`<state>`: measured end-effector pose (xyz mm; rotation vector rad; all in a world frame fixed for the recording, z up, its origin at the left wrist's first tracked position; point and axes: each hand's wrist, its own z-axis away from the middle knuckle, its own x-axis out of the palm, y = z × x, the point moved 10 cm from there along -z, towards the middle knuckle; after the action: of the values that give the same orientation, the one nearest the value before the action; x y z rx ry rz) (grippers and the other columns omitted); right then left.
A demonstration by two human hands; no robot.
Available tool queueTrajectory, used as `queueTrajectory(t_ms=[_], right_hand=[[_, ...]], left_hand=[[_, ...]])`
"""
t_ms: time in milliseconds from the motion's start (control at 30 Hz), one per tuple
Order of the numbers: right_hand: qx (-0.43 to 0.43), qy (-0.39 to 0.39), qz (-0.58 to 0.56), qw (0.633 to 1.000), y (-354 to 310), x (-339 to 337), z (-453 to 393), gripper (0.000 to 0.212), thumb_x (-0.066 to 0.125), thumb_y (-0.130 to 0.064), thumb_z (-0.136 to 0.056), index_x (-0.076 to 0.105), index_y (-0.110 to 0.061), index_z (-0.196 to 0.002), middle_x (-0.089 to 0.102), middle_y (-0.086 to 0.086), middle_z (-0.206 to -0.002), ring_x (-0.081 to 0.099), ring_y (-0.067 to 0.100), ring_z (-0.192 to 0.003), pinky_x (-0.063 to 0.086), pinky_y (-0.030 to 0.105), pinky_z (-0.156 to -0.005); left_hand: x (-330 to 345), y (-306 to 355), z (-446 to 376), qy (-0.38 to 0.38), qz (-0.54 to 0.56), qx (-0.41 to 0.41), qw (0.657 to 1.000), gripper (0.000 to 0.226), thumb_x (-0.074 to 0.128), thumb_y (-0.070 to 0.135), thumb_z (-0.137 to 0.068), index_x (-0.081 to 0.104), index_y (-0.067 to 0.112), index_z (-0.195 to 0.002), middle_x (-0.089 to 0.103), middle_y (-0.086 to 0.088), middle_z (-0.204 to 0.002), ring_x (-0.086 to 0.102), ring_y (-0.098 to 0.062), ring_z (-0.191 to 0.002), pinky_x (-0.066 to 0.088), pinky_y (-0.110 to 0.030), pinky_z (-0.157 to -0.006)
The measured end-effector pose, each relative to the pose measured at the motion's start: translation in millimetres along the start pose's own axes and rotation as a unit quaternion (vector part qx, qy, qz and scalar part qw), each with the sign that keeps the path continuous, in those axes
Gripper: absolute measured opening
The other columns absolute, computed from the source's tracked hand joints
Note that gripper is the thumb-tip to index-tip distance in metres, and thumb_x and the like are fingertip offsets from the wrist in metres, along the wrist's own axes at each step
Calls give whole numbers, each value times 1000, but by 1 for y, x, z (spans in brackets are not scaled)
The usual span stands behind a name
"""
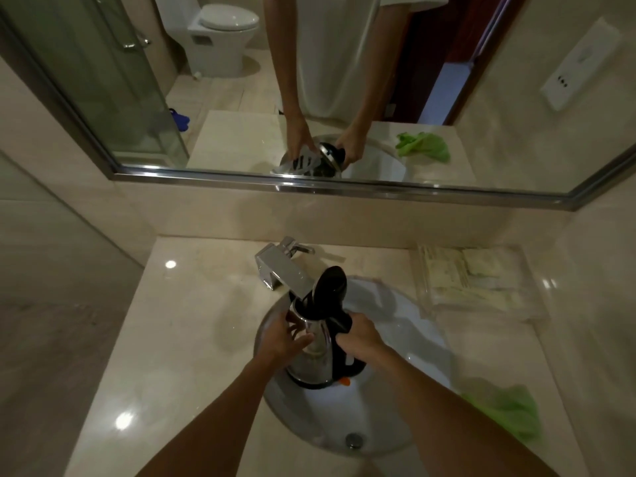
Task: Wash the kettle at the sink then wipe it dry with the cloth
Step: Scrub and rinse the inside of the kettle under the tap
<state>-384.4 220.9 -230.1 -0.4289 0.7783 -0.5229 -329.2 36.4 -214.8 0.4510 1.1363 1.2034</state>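
Observation:
A shiny steel kettle [318, 356] with a black handle and a raised black lid is held upright over the white sink [423, 342], its mouth right under the chrome tap [280, 270]. My right hand [359, 337] grips the black handle. My left hand [284, 339] lies against the kettle's steel side near the rim, fingers spread along it. A green cloth [509, 411] lies crumpled on the counter to the right of the sink. Whether water runs from the tap cannot be made out.
The sink's drain [354, 440] sits at the near side of the bowl. A stack of packets in a clear tray [471, 280] rests at the counter's back right. A wide mirror [499, 98] covers the wall behind the tap. Bare beige counter [179, 339] stretches to the left.

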Motion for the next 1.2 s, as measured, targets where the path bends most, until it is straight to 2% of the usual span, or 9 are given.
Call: queueTrajectory(t_ms=[67, 200, 367, 467, 567, 767, 900, 1067, 1200], right_hand=[[1, 0, 1, 1000, 1, 0, -2, 28, 62, -14, -79, 63, -20, -107, 68, 3, -92, 66, 19, -82, 49, 28, -65], [0, -12, 5, 1000, -3, 5, -3, 23, 62, -15, -80, 63, -17, -103, 69, 6, -92, 66, 20, -80, 49, 28, -62], [9, -17, -1, 1000, -4, 4, -4, 28, 63, -16, -76, 63, -18, -105, 68, 6, -93, 66, 21, -81, 48, 27, -62], [13, -19, -7, 1000, -3, 3, -5, 32, 62, -18, -75, 62, -18, -106, 68, 6, -94, 65, 21, -82, 47, 27, -63], [15, -23, -9, 1000, -3, 5, -6, 30, 63, -19, -77, 62, -18, -106, 68, 5, -94, 66, 21, -83, 47, 27, -62], [14, -23, -5, 1000, 0, 7, -7, 37, 62, -19, -72, 60, -17, -109, 67, 7, -95, 66, 24, -85, 50, 29, -66], [11, -28, -3, 1000, -1, 7, -8, 38, 61, -18, -73, 59, -18, -111, 67, 6, -95, 65, 23, -85, 49, 29, -66], [11, -18, -7, 1000, -2, 6, -5, 36, 63, -15, -77, 60, -19, -113, 66, 5, -96, 64, 22, -84, 44, 26, -61], [15, -12, -11, 1000, -3, 6, -4, 35, 65, -13, -78, 59, -18, -113, 66, 6, -96, 64, 21, -84, 44, 25, -60]], left_hand=[[1, 2, 1, -4, 13, -1, 1000, 43, 83, 18, -72, 56, 16, -105, 63, 4, -96, 62, -2, -85, 54, -19, -80], [-5, 2, 4, 13, 10, -10, 1000, 41, 81, 18, -75, 55, 16, -107, 63, 3, -95, 62, -4, -85, 47, -7, -68], [-3, 0, 2, 13, 7, -16, 1000, 40, 80, 17, -76, 56, 14, -108, 60, 10, -90, 58, 5, -79, 47, -5, -64], [-1, -1, 1, 19, -9, -17, 1000, 35, 78, 16, -78, 57, 11, -105, 62, 4, -92, 57, 4, -78, 46, -5, -61], [2, -2, -1, 16, -7, -15, 1000, 33, 77, 13, -79, 57, 6, -105, 64, -3, -98, 58, 1, -81, 47, -8, -64], [2, -4, 0, 27, 4, -16, 1000, 30, 78, 12, -77, 58, 5, -99, 66, -3, -96, 64, -9, -85, 50, -13, -71], [5, -5, 2, 23, 2, -18, 1000, 27, 75, 13, -80, 58, 9, -100, 64, 2, -98, 57, 3, -83, 46, -10, -67], [5, -8, 1, 29, 18, -23, 999, 27, 76, 12, -79, 57, 8, -98, 66, -2, -99, 62, -5, -87, 47, -11, -67], [6, -10, 0, 22, 32, -15, 999, 27, 77, 13, -78, 57, 11, -97, 66, -2, -102, 64, -11, -96, 52, -21, -83]])
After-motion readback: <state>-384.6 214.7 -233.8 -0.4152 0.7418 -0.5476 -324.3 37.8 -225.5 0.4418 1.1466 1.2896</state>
